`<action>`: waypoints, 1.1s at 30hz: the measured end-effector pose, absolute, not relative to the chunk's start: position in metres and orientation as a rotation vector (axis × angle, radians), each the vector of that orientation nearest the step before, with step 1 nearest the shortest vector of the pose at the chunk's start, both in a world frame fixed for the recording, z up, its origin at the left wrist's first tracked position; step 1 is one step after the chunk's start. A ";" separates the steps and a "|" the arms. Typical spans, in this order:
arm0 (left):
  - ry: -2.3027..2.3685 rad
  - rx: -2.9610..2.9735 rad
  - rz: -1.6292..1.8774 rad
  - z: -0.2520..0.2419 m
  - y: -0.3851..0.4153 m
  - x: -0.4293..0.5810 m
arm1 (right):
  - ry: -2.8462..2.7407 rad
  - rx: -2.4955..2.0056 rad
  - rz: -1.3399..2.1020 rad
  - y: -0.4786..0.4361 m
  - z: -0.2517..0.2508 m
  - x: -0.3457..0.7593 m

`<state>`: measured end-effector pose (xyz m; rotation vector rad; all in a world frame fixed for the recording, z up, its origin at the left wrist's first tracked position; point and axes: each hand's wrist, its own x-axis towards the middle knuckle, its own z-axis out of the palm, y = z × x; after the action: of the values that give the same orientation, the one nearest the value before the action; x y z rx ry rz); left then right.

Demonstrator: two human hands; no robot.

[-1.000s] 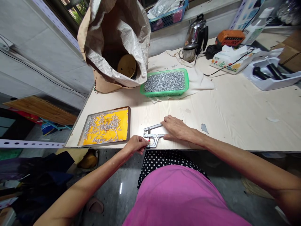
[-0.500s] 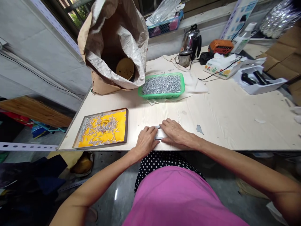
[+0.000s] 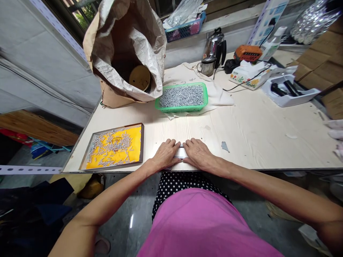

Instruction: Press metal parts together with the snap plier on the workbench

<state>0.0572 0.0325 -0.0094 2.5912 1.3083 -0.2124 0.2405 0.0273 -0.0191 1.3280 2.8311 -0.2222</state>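
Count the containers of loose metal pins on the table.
2: green basket beside the sack, yellow tray at front left. The sack may hide more.

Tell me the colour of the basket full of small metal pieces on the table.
Green; the basket shows best in the head view.

Silvery tool [image 3: 181, 153], lying flat, mostly hidden, perhaps pliers

No text can be read for certain. Dark lettering on the yellow tray [image 3: 135, 141] is mostly covered by screws. A dark marking on the orange device [image 3: 248, 53] is too small to read, and print on the blue-and-white box [image 3: 269, 18] is blurred. The metal tool [image 3: 181, 152] is largely hidden.
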 end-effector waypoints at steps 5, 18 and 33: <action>1.171 2.552 -0.111 -0.010 0.035 0.055 | 2.842 1.284 -0.210 0.025 -0.019 0.236; 1.245 2.485 -0.002 -0.023 0.030 0.050 | 2.912 1.269 -0.347 0.026 -0.033 0.231; 1.226 2.552 0.458 -0.047 -0.034 0.063 | 3.028 1.393 -0.336 0.059 -0.050 0.258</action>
<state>0.0627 -0.0337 -0.0475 2.5521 1.2259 0.4575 0.2579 0.0589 -0.0500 1.3935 3.0284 -0.3364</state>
